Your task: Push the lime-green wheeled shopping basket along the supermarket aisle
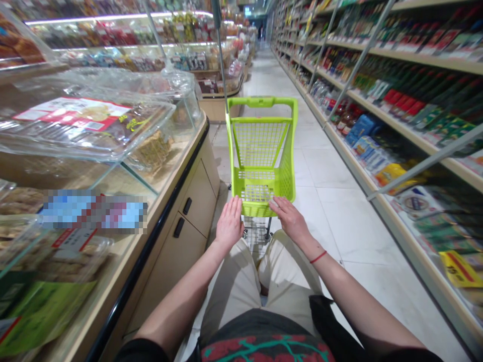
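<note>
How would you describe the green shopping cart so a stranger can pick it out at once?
Between the glass food counter and the tall shelves of the shop aisle, look at the middle of the floor. A small lime-green plastic shopping cart stands there. Its sides are bright mesh, and the person's left hand and right hand rest on its near rim.

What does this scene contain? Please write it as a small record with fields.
place: supermarket aisle
left hand: flat on the lime-green plastic shopping cart
right hand: flat on the same cart
right wrist: red band
left side: glass display counter with packaged food
right side: shelves of packaged goods
floor: pale tiles
</note>
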Tool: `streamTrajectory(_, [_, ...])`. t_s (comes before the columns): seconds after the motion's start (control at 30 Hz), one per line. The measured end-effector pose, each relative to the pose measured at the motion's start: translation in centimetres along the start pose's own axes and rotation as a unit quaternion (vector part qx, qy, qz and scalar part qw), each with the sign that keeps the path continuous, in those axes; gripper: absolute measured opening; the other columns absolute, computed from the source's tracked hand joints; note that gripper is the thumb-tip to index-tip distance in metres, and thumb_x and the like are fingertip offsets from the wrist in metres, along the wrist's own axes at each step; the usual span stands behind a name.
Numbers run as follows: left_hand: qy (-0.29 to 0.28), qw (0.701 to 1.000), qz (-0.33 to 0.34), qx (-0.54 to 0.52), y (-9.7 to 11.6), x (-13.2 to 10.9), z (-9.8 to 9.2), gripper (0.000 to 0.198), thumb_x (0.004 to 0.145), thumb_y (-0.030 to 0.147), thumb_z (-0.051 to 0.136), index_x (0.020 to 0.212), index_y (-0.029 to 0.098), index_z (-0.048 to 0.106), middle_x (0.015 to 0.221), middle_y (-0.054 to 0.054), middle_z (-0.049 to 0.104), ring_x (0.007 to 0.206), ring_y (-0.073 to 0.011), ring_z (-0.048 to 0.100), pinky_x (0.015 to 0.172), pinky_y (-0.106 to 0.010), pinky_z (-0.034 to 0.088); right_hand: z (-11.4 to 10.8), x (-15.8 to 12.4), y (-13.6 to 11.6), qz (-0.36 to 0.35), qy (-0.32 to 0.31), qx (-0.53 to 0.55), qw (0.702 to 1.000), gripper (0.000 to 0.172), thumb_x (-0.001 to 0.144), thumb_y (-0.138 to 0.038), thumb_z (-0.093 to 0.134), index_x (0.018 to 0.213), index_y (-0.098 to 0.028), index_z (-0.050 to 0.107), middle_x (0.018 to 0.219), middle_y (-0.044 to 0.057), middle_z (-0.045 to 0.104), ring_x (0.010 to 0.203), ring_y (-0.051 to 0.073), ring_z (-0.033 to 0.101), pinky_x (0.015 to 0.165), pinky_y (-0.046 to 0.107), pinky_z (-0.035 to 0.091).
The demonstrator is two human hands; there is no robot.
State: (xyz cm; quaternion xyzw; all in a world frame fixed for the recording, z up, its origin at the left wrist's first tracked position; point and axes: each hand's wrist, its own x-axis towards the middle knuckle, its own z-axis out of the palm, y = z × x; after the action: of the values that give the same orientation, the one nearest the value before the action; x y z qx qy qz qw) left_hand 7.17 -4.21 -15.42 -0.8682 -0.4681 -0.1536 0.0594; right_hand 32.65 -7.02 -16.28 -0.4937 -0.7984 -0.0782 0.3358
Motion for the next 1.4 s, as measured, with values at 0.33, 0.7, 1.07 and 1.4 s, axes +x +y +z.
streamTrajectory(0.33, [0.006,1.000,-0.001,-0.013,0.1,-0.1,0.2,0.088,0.081,0.023,0.052,0.155,0.003,0.010,0.163,-0.019,0.021,0.153,-0.0283,0.010,0.124,-0.045,0.021,-1.0,-0.9,1.5,0.016,0.016,-0.011,1.000,0.060,0.087,0.004,0.041,0.139,-0.022,0.056,0.146,0.011,0.053,0.142,0.021,0.040,0.116,0.050,0.040])
streamTrajectory(0.7, [-0.001,1.000,0.000,-0.019,0.4,-0.1,0.1,0.089,0.079,0.023,0.053,0.155,0.003,0.012,0.163,-0.020,0.019,0.153,-0.0301,0.009,0.123,-0.048,0.021,4.3,4.7,-5.2,-0.010,-0.047,0.041,0.998,0.059,0.085,0.002,0.042,0.139,-0.019,0.055,0.146,0.012,0.053,0.143,0.020,0.039,0.119,0.048,0.036])
streamTrajectory(1.07, [-0.003,1.000,0.000,-0.010,0.0,-0.1,-0.1,0.085,0.080,0.024,0.051,0.154,0.003,0.015,0.162,-0.018,0.022,0.153,-0.0278,0.012,0.124,-0.045,0.020,3.3,3.8,-3.9,-0.037,-0.044,0.040,0.998,0.054,0.089,0.002,0.040,0.136,-0.019,0.059,0.145,0.011,0.054,0.142,0.019,0.041,0.117,0.045,0.039])
streamTrajectory(1.4, [0.009,1.000,-0.002,-0.029,0.0,-0.1,0.2,0.086,0.084,0.027,0.051,0.156,0.005,0.010,0.163,-0.019,0.021,0.153,-0.0289,0.012,0.123,-0.047,0.021,-2.3,-1.7,3.1,-0.002,0.002,0.006,1.000,0.060,0.088,0.002,0.041,0.140,-0.024,0.055,0.145,0.009,0.054,0.141,0.022,0.042,0.116,0.049,0.042])
